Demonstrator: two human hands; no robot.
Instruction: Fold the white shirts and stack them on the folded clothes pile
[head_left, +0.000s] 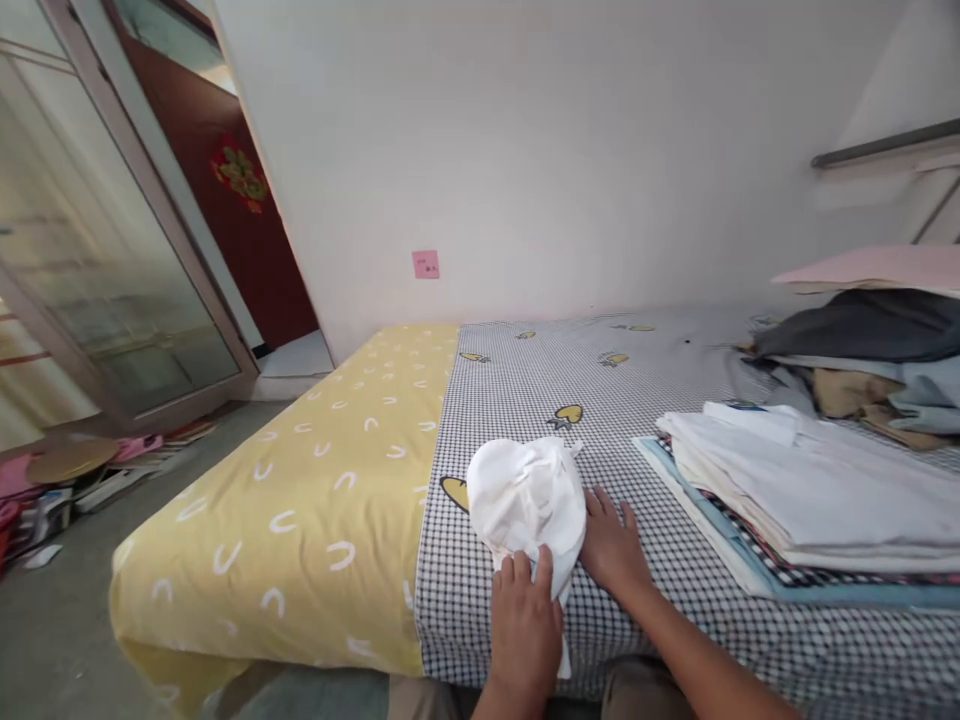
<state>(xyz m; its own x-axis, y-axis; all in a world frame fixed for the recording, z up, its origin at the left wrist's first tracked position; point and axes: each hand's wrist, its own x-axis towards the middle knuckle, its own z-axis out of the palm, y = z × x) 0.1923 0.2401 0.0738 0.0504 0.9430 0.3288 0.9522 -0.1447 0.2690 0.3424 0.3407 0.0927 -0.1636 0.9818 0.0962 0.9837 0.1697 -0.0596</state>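
Note:
A small white garment (pixel 525 495) lies bunched on the black-and-white checked bedsheet (pixel 600 400) near the bed's front edge. My left hand (pixel 525 625) rests on its near end, fingers curled over the cloth and pinching it. My right hand (pixel 611 545) lies flat on the sheet just right of the garment, fingers spread and touching its edge.
A stack of folded clothes (pixel 810 490) sits to the right, with a looser heap of dark and tan clothes (pixel 862 350) behind it. The bed's left part is covered in yellow fabric (pixel 322 480). Books and clutter (pixel 90 475) lie on the floor at left by a glass door.

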